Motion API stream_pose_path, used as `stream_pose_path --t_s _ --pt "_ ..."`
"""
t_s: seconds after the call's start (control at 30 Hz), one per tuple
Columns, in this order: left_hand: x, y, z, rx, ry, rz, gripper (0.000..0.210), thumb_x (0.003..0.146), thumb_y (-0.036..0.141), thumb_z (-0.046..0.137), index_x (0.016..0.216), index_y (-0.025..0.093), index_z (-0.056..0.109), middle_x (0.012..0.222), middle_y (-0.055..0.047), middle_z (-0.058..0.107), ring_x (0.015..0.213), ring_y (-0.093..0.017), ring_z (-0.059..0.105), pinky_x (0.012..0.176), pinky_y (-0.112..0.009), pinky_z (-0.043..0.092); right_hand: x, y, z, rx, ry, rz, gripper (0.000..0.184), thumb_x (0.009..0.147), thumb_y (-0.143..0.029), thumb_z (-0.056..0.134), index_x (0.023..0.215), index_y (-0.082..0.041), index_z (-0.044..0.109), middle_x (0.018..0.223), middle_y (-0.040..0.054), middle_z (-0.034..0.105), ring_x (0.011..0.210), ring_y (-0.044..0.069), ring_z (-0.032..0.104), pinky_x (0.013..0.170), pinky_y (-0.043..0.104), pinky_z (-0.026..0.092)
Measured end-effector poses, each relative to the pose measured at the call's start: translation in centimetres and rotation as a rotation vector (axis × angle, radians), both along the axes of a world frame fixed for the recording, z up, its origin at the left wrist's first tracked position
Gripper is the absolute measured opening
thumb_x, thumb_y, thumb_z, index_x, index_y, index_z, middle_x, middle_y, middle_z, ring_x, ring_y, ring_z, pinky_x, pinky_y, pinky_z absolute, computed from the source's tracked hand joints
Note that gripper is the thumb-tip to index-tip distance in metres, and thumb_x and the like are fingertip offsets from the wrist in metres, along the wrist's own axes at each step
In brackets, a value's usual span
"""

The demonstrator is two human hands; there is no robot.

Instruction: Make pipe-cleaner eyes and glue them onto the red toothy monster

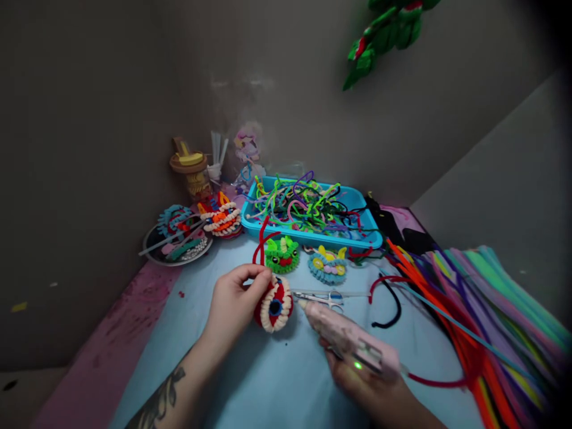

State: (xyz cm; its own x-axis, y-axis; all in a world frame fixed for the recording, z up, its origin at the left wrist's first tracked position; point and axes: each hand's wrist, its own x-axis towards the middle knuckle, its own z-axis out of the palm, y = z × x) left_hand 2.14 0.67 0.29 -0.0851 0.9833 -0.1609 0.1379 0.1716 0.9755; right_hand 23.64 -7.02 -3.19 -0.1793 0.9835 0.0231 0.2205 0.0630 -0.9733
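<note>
My left hand (pixel 241 296) pinches a round pipe-cleaner ornament (pixel 285 317) by its upper left edge. The ornament is red with a ruffled cream ring and a dark blue centre. A pink glue gun (pixel 353 339) with a lit green light sits in my right hand (pixel 353 381), fingers wrapped round its handle. The nozzle points left, a short way from the ornament and apart from it. Scissors (pixel 328 299) lie just beyond the nozzle. Behind the ornament are a green pipe-cleaner face (pixel 282 256) and a light blue one with yellow ears (pixel 328 266).
A blue tray (pixel 313 238) of tangled pipe cleaners stands at the back. Bundled colourful pipe cleaners (pixel 491 310) spread along the right. At left are a metal bowl (pixel 154 250), an orange-and-cream ornament (pixel 223 221) and a lidded cup (pixel 192 173). Green pieces (pixel 388 33) hang above.
</note>
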Motion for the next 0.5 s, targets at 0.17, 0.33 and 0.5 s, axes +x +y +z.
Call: stream_pose_path --t_s 0.17,0.33,0.5 --pt "0.3 -0.3 0.0 0.04 0.155 0.008 0.024 0.075 0.037 0.063 0.076 0.014 0.07 0.073 -0.004 0.07 0.064 -0.015 0.061 0.055 -0.021 0.046 -1.5 0.1 0.8 0.101 -0.201 0.181 0.005 0.074 -0.016 0.052 0.074 -0.02 0.056 0.072 0.0019 0.056 0.062 0.015 0.055 0.058 0.025 0.048" --pt "0.2 -0.3 -0.3 0.064 0.206 -0.015 0.023 0.077 0.035 0.06 0.076 0.015 0.071 0.075 -0.005 0.071 0.066 -0.016 0.063 0.053 -0.021 0.046 -2.0 0.2 1.0 0.197 -0.338 0.202 0.009 0.076 -0.016 0.047 0.068 -0.021 0.046 0.066 -0.0001 0.052 0.059 0.013 0.054 0.056 0.024 0.046" --pt "0.3 -0.4 -0.3 0.077 0.215 -0.021 0.022 0.076 0.034 0.061 0.074 0.015 0.071 0.074 -0.005 0.072 0.066 -0.017 0.064 0.052 -0.02 0.047 -2.0 0.1 0.8 0.227 -0.382 0.212 0.011 0.079 -0.017 0.046 0.07 -0.021 0.044 0.07 0.0012 0.055 0.062 0.014 0.057 0.058 0.024 0.048"
